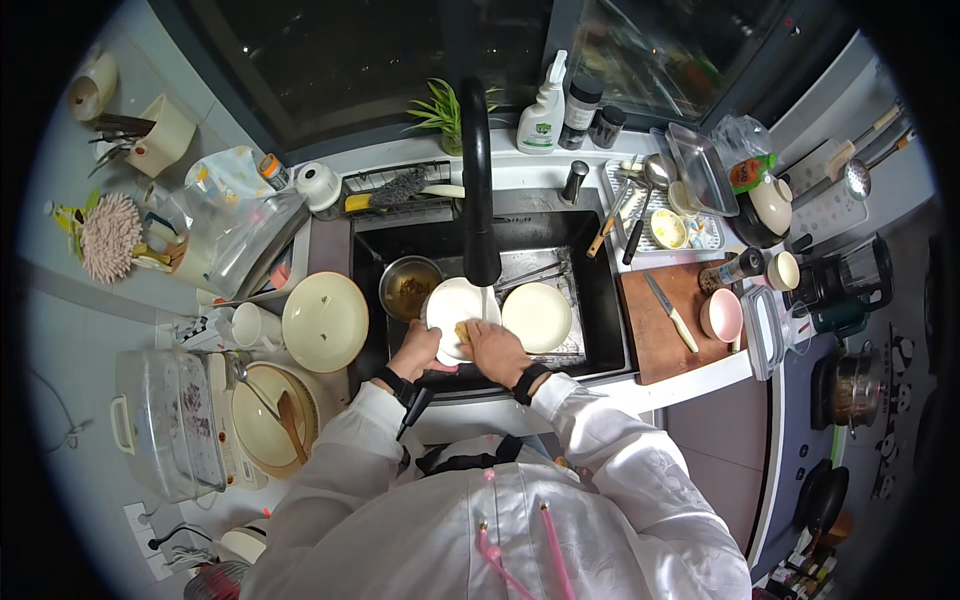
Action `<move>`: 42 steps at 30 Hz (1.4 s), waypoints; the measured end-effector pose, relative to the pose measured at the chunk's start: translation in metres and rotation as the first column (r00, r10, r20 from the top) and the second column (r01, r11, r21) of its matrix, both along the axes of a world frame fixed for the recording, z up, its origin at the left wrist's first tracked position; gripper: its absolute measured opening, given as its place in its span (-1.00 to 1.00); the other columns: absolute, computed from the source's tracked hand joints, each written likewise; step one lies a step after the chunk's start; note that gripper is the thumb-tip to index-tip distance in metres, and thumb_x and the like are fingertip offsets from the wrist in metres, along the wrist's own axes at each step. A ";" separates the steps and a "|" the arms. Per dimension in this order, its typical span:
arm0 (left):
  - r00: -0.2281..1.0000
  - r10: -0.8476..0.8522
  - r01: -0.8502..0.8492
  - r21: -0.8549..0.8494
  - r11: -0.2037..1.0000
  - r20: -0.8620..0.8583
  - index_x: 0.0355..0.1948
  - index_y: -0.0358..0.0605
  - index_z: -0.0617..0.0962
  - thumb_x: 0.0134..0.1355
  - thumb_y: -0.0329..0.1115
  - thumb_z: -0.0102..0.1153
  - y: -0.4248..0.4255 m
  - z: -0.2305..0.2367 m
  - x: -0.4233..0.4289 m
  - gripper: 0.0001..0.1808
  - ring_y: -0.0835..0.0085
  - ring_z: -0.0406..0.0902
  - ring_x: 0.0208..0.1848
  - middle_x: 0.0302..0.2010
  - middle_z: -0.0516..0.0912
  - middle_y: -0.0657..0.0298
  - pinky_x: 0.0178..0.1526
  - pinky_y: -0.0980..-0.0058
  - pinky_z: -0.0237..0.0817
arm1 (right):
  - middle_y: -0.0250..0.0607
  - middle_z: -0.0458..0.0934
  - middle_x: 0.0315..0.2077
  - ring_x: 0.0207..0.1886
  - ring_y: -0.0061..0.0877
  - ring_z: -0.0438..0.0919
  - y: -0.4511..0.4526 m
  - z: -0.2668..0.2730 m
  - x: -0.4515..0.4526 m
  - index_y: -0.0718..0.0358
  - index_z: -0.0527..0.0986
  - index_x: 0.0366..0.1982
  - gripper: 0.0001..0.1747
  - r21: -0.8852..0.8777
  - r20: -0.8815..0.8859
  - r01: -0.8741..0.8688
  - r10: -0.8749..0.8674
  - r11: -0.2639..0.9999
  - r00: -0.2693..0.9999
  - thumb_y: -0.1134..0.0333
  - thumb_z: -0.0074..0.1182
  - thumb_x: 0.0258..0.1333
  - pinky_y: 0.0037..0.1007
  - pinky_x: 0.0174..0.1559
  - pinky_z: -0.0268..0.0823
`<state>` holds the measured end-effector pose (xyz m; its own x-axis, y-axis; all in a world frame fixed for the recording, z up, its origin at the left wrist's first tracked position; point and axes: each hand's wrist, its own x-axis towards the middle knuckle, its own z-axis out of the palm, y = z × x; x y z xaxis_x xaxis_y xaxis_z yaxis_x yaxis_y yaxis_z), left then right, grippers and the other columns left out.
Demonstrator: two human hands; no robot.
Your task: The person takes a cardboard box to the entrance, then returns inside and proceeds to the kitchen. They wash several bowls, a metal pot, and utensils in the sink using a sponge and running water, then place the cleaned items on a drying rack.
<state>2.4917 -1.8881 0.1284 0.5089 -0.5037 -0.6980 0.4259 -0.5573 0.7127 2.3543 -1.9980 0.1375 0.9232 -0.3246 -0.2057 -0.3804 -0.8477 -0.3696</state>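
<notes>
My left hand [417,351] grips the near left rim of a white bowl [457,300] over the black sink [604,330]. In my right hand [495,351] is a yellowish sponge [462,331], pressed on the inside of that bowl near its front. Water runs in a thin stream from the black faucet [480,187] above. Beside the bowl, to the right, a cream plate [536,318] lies in the sink. Further left stands a metal bowl [409,288] with brownish liquid and scraps in it. Chopsticks [534,274] rest on the sink's bottom behind the plate.
Left of the sink sit a large cream bowl [325,322] and a pot with a wooden spatula [291,429]. On the right, a knife [670,312] and a pink bowl [721,315] lie on a wooden cutting board [645,352]. A spray bottle [541,112] stands on the windowsill.
</notes>
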 end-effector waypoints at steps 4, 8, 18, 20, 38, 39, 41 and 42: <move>0.998 -0.006 0.002 0.064 0.998 0.064 0.22 -0.43 0.19 0.42 -0.16 -0.03 0.001 -0.008 -0.005 -0.43 -0.08 0.61 0.00 0.10 0.44 -0.16 -0.32 -0.03 0.65 | 0.04 0.55 0.04 0.07 -0.07 0.55 0.018 0.003 0.003 0.30 0.41 0.11 -0.44 0.459 -0.033 -0.056 0.080 0.887 0.996 0.04 0.06 0.24 -0.13 0.06 0.38; 0.967 -0.141 0.122 -0.100 0.987 -0.211 0.32 -0.38 0.22 0.45 -0.21 -0.28 0.011 0.008 0.027 -0.46 0.00 0.64 0.01 0.18 0.47 -0.12 -0.18 0.05 0.65 | -0.10 0.55 0.03 0.16 -0.20 0.49 -0.013 0.008 -0.016 0.18 0.47 0.07 -0.45 0.116 0.170 -0.425 0.403 0.898 0.899 0.09 0.21 0.08 -0.19 0.22 0.26; 0.915 -0.231 0.235 -0.030 0.972 -0.331 0.25 -0.34 0.32 0.38 -0.21 -0.26 0.020 0.012 0.047 -0.48 0.06 0.68 -0.21 -0.01 0.60 -0.10 -0.26 0.17 0.64 | -0.13 0.63 -0.24 -0.15 -0.17 0.61 0.033 0.019 0.007 0.11 0.56 -0.15 -0.67 0.403 0.363 -0.097 -0.062 0.910 0.930 0.38 0.28 -0.05 -0.23 -0.07 0.45; 0.913 -0.294 0.309 0.009 0.951 -0.283 0.22 -0.36 0.35 0.36 -0.23 -0.24 0.024 0.019 0.062 -0.49 0.11 0.68 -0.24 -0.02 0.60 -0.12 -0.29 0.22 0.64 | -0.17 0.63 -0.23 -0.12 -0.22 0.60 0.019 0.026 -0.001 0.10 0.58 -0.17 -0.68 0.119 0.345 -0.246 0.192 0.962 0.919 0.37 0.28 -0.06 -0.25 -0.04 0.44; 0.961 -0.032 -0.003 -0.127 0.992 -0.275 0.29 -0.19 0.19 0.40 -0.08 -0.22 0.032 0.021 0.044 -0.45 0.00 0.57 0.13 0.13 0.49 -0.02 -0.07 -0.10 0.57 | -0.29 0.62 -0.26 -0.06 -0.39 0.60 -0.018 0.024 -0.010 0.03 0.61 -0.16 -0.72 -0.359 0.220 -0.356 0.448 0.863 0.866 0.35 -0.01 0.10 -0.29 0.06 0.38; 0.956 0.012 -0.064 -0.170 0.983 -0.292 0.28 -0.19 0.21 0.40 -0.09 -0.19 0.030 0.022 0.041 -0.46 0.01 0.57 0.13 0.13 0.49 -0.01 -0.07 -0.09 0.57 | -0.28 0.61 -0.28 -0.09 -0.39 0.60 -0.016 0.023 -0.008 0.04 0.61 -0.18 -0.73 -0.301 0.236 -0.362 0.437 0.882 0.868 0.35 0.00 0.09 -0.30 0.04 0.38; 0.954 0.147 -0.209 -0.226 0.951 -0.262 0.26 -0.19 0.25 0.38 -0.13 -0.13 0.024 0.021 0.021 -0.48 0.04 0.58 0.12 0.14 0.49 0.01 -0.07 -0.06 0.57 | -0.27 0.61 -0.33 -0.15 -0.38 0.61 0.003 0.023 0.004 0.06 0.61 -0.20 -0.76 -0.220 0.281 -0.323 0.377 0.921 0.883 0.35 0.04 0.06 -0.31 0.01 0.39; 0.948 0.239 -0.289 -0.251 0.924 -0.212 0.25 -0.19 0.26 0.37 -0.15 -0.09 0.021 0.017 0.005 -0.48 0.06 0.58 0.11 0.14 0.50 0.02 -0.07 -0.04 0.57 | -0.20 0.61 -0.33 -0.19 -0.32 0.63 0.019 0.024 0.008 0.13 0.59 -0.20 -0.76 -0.101 0.405 -0.209 0.232 0.973 0.885 0.37 0.11 0.02 -0.29 -0.05 0.42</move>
<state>2.4971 -1.8673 0.1458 0.5328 -0.5525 -0.6410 0.6614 -0.2006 0.7227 2.3623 -1.9794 0.1619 0.9702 -0.1026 0.2194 -0.0053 -0.9146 -0.4042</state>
